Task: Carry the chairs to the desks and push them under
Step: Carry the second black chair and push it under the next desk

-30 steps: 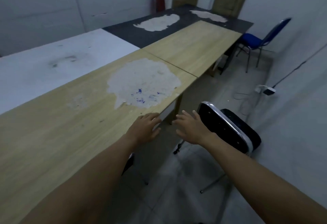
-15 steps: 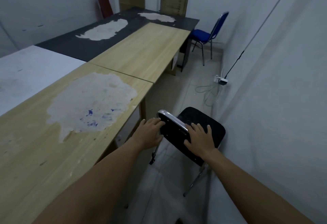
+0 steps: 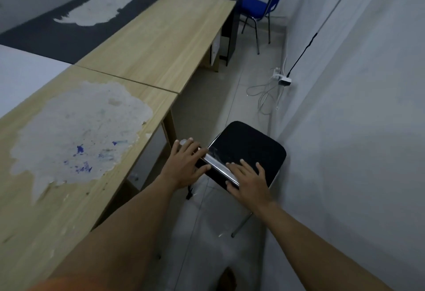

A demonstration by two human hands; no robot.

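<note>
Here, both grips lie on the backrest of the black chair (image 3: 250,145). The left hand (image 3: 184,166) covers the left corner of the chrome top rail (image 3: 218,167) and the right hand (image 3: 248,182) lies further along it. On each, the fingers are spread and nearly straight over the rail and the thumb is on the near face. Neither grip looks wrapped round the frame yet.

The chair stands on the tiled floor (image 3: 207,233) in the narrow aisle, between the near wooden worktop (image 3: 46,210) and the wall (image 3: 356,152), its seat facing away from the person.

It looks like a light tube-frame chair with a padded seat, stiff enough to lift by the back alone. The polished rail may be slippery, so a firm hold with the fingers curled under the rail, or one hand moved to the seat's edge, probably suits it better. The thin legs could catch the worktop's leg when the chair is turned.

Beyond it, a cable (image 3: 262,92) trails over the floor from a wall adapter (image 3: 284,81). A second wooden worktop (image 3: 161,37) follows, and a blue chair (image 3: 255,7) stands apart at the far end.
</note>
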